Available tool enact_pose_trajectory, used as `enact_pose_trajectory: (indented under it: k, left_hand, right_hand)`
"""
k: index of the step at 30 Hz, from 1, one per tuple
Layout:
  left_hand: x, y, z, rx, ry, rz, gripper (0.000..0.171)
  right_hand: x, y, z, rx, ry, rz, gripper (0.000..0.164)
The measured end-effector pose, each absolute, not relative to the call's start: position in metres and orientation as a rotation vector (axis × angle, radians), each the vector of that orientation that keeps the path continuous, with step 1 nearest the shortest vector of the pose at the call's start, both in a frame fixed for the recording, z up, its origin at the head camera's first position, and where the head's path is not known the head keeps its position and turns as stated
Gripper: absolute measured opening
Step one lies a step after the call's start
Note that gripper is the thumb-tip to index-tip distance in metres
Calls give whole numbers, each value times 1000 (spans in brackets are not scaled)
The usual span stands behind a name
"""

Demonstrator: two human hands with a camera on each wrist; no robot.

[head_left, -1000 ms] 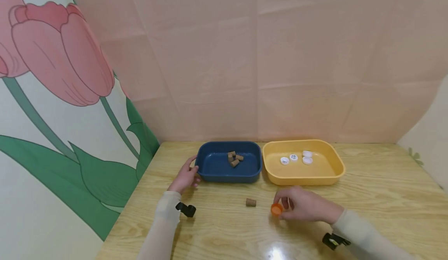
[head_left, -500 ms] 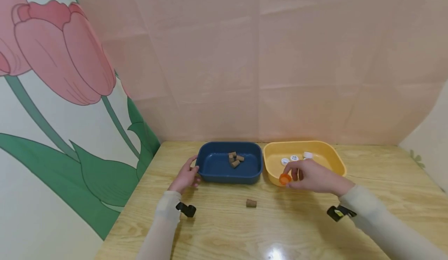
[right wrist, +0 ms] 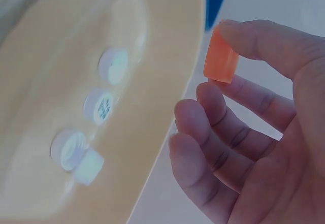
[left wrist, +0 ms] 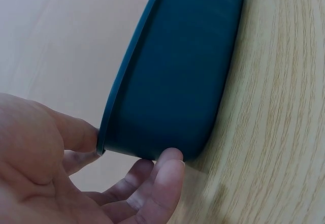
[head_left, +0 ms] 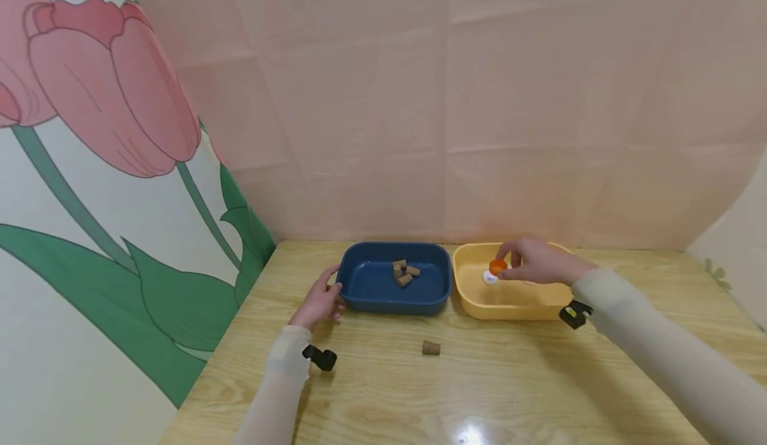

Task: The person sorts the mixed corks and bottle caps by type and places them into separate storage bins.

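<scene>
An orange bottle cap (right wrist: pixel 221 56) is pinched between the thumb and index finger of my right hand (head_left: pixel 536 262), over the yellow bin (head_left: pixel 509 312). In the right wrist view, several white bottle caps (right wrist: pixel 112 66) lie inside that bin; the hand covers most of them in the head view. My left hand (head_left: pixel 316 302) holds the left end of the blue bin (head_left: pixel 395 306), its thumb at the rim and other fingers against the outer wall. Several brown corks (head_left: pixel 405 280) lie together in the blue bin.
A single cork (head_left: pixel 431 348) lies on the wooden table (head_left: pixel 371 392) in front of the bins. The two bins stand side by side near the table's back edge, before a pink cloth (head_left: pixel 371 132). A tulip-printed panel (head_left: pixel 108 98) borders the left side.
My right hand has carried the orange bottle cap from low over the table, forward and slightly right, to above the yellow bin. My left hand has stayed at the blue bin.
</scene>
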State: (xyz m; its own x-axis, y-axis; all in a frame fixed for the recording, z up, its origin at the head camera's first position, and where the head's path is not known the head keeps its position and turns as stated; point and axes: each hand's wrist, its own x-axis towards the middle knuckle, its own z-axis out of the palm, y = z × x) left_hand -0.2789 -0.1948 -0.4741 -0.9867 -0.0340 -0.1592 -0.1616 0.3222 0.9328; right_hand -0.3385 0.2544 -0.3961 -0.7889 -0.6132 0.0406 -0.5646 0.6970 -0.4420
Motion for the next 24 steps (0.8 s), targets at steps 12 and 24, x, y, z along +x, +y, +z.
enact_pose_trajectory:
  k: [12,24]
  left_hand:
    - [-279,-195,-473,-162,2448,1766,50]
    - [-280,-195,-475,-160,2475,1740,49]
  right_hand:
    - [-375,246,-401,-862,2734,-545,28]
    - [-386,240,-414,-667,2679,-463,39]
